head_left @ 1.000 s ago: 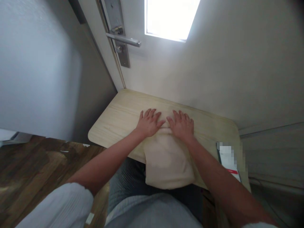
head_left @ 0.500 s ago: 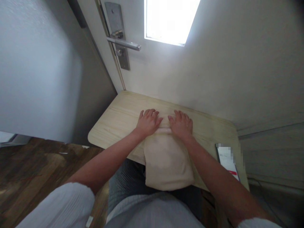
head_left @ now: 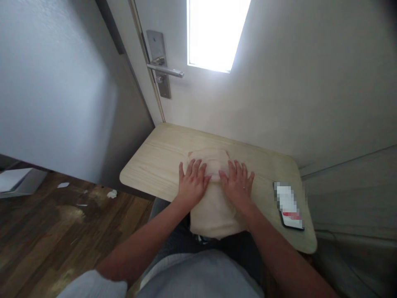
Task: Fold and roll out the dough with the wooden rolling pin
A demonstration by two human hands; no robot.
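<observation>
A cream-coloured folded cloth (head_left: 214, 207) lies on a small light wooden table (head_left: 155, 161), its near end hanging over the front edge towards my lap. My left hand (head_left: 192, 182) lies flat on the cloth's left side with fingers stretched out. My right hand (head_left: 238, 182) rests flat beside it on the right side, fingers spread. The cloth's far end (head_left: 209, 159) shows beyond my fingertips. Neither hand holds anything.
A phone (head_left: 288, 205) lies on the table's right part near the front edge. Behind the table stands a white door with a metal lever handle (head_left: 164, 71) and a bright window (head_left: 214, 33). Scraps (head_left: 111, 193) lie on the dark wooden floor at left.
Both hands have slid back towards me along the cloth, uncovering its far end. The view has tilted a little, so the table sits lower in frame.
</observation>
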